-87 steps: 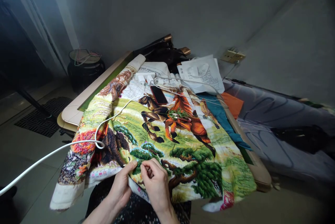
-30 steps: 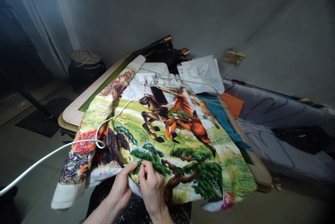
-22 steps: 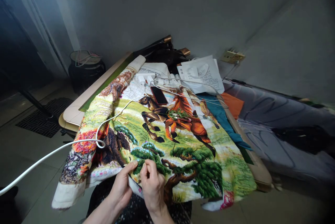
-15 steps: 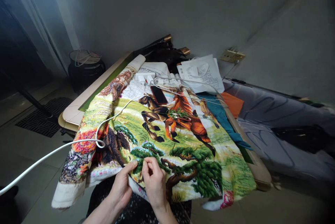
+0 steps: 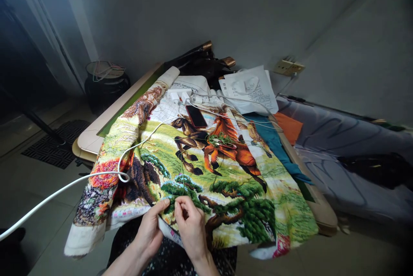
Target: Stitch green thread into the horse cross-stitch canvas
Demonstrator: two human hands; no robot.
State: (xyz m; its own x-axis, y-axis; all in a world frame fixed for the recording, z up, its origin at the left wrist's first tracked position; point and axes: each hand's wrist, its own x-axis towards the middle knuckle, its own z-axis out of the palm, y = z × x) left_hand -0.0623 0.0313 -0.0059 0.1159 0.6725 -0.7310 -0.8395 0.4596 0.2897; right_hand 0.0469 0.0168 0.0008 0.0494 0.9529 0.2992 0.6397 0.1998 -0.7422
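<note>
A large cross-stitch cloth [image 5: 190,151] with running horses and pine trees covers the table and hangs over its near edge. My left hand [image 5: 150,226] holds the cloth's front edge, thumb on top and fingers underneath. Just right of it, my right hand [image 5: 191,224] is closed in a pinch above the dark green pine stitching; what sits between the fingertips is too small to make out. A thin green thread [image 5: 182,177] runs over the cloth near the fingertips. A tangle of green thread [image 5: 221,140] lies on the brown horse.
The cloth's left side is rolled up [image 5: 124,138]. A phone [image 5: 196,116] and a white power strip [image 5: 179,94] with chargers lie on it. A white cable [image 5: 61,194] crosses from the left. White bags [image 5: 248,91] and teal fabric [image 5: 274,142] lie behind and right.
My right hand has shifted very slightly left and down, still pinched. The left hand and the cloth stay almost the same.
</note>
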